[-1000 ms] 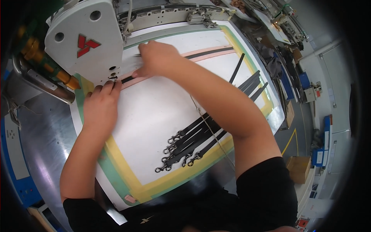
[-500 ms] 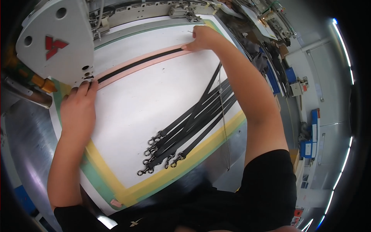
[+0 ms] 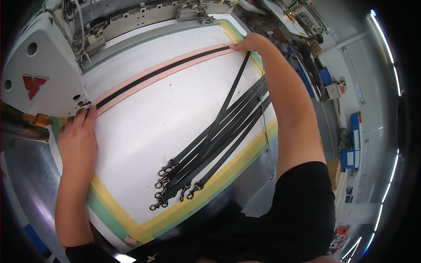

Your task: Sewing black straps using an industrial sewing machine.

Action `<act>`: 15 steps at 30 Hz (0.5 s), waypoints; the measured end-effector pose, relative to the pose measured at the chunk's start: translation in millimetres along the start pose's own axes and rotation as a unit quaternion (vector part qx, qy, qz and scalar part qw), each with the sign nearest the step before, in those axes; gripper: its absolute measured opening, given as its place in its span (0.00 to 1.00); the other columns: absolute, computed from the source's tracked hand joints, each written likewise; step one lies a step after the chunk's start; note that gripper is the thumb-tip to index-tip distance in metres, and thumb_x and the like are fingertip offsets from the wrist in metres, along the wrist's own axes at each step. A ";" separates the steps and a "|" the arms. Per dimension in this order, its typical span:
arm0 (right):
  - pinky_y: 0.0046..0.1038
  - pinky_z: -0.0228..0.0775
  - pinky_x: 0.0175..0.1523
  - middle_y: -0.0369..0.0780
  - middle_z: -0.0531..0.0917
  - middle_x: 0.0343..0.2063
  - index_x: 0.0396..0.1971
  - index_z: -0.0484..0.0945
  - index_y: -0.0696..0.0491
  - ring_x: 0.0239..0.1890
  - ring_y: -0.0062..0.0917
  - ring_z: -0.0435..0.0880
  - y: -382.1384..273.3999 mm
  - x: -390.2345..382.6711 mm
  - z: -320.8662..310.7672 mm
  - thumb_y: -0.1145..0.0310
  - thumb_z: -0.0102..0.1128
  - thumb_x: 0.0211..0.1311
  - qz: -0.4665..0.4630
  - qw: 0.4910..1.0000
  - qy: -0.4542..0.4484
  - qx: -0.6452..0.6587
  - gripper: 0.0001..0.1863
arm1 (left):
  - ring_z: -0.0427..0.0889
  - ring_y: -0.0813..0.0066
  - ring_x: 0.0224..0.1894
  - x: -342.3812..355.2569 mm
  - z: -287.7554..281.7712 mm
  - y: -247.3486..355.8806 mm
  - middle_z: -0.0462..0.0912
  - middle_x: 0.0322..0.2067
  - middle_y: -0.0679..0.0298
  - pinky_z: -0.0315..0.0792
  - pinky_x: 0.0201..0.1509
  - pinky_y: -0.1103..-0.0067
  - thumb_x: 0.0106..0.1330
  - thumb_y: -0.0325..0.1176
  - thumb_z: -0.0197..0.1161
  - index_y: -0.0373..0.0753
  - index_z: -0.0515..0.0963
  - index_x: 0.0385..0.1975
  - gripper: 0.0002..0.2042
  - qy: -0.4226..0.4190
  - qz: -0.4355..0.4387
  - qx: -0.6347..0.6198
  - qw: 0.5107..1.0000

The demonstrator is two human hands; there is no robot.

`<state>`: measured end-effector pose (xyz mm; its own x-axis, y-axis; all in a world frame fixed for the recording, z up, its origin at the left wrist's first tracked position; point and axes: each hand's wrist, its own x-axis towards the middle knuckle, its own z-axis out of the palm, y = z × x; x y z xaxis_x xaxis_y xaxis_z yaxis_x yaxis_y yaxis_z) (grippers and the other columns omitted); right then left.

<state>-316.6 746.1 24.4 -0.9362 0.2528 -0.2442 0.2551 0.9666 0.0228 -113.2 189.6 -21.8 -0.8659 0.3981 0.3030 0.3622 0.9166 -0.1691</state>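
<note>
A long black strap (image 3: 163, 69) lies in a pink strip (image 3: 127, 97) on a white board (image 3: 136, 144). My left hand (image 3: 79, 141) has its fingertips at the strap's left end, tight against the machine head, which partly hides them. At the far right end my right hand (image 3: 253, 43) pinches the strap with thumb and fingers; part of these fingers is hidden. Nearer to me, several black straps with metal snap hooks (image 3: 164, 186) lie in a loose bundle. Another strap (image 3: 237, 81) crosses them, its upper end just below my right hand.
At the left stands a white machine head (image 3: 48, 65) with a red emblem. A metal rail (image 3: 153, 13) runs along the back. Yellow tape (image 3: 116, 204) borders the board. A thin cord (image 3: 265, 127) hangs over its right side. Shelving and blue boxes (image 3: 349, 158) stand at the right.
My right hand has slid rightward to the strap's far end, and the thin metal piece that stuck out from it no longer shows. My left hand stays at the left end. The view has shifted.
</note>
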 end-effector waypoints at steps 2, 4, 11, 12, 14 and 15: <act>0.41 0.77 0.59 0.62 0.83 0.53 0.51 0.83 0.71 0.55 0.51 0.85 8.3 -6.5 -4.3 0.30 0.82 0.38 0.047 0.998 -0.011 0.051 0.56 | 0.84 0.59 0.49 0.7 -0.4 1.0 0.84 0.53 0.60 0.79 0.50 0.66 0.61 0.23 0.61 0.39 0.80 0.61 0.24 0.002 -0.001 0.003 1.000; 0.39 0.78 0.57 0.59 0.85 0.50 0.50 0.84 0.68 0.52 0.48 0.87 26.3 -1.7 5.3 0.35 0.82 0.41 0.059 0.995 0.016 0.073 0.50 | 0.83 0.53 0.52 3.8 -3.6 4.0 0.82 0.56 0.56 0.78 0.56 0.63 0.62 0.20 0.57 0.38 0.79 0.63 0.26 -0.036 -0.016 -0.038 0.999; 0.34 0.80 0.52 0.47 0.90 0.32 0.47 0.90 0.51 0.40 0.40 0.90 8.8 -42.5 36.2 0.64 0.65 0.57 -0.015 0.948 0.218 0.232 0.18 | 0.83 0.56 0.52 3.0 -3.2 3.7 0.82 0.56 0.58 0.78 0.55 0.64 0.62 0.22 0.59 0.40 0.79 0.63 0.26 -0.036 -0.020 -0.043 0.998; 0.37 0.79 0.54 0.50 0.89 0.37 0.49 0.89 0.48 0.43 0.42 0.90 -5.9 -61.2 34.4 0.66 0.61 0.60 -0.016 0.963 0.174 0.205 0.18 | 0.83 0.59 0.49 1.3 -3.8 2.4 0.83 0.54 0.59 0.78 0.51 0.65 0.61 0.23 0.60 0.39 0.79 0.61 0.25 -0.007 -0.003 -0.027 1.000; 0.39 0.78 0.56 0.51 0.88 0.40 0.50 0.89 0.49 0.45 0.44 0.88 -12.0 -70.6 51.4 0.67 0.60 0.61 -0.047 0.962 0.202 0.180 0.18 | 0.84 0.61 0.46 -0.3 -2.6 -0.1 0.84 0.52 0.61 0.79 0.48 0.67 0.60 0.24 0.61 0.38 0.80 0.59 0.24 0.021 0.013 -0.010 1.000; 0.40 0.77 0.57 0.52 0.86 0.44 0.50 0.89 0.49 0.48 0.46 0.87 -14.3 -73.0 57.4 0.67 0.60 0.62 -0.074 0.957 0.232 0.155 0.18 | 0.84 0.62 0.46 -0.7 0.0 -1.0 0.84 0.52 0.61 0.79 0.47 0.67 0.60 0.25 0.60 0.38 0.80 0.59 0.23 0.023 0.013 -0.014 1.000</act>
<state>-238.0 711.5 -13.7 -0.9556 0.1757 0.2365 0.1043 0.9525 -0.2860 -113.0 188.4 -21.8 -0.8397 0.4216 0.3422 0.3934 0.9067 -0.1518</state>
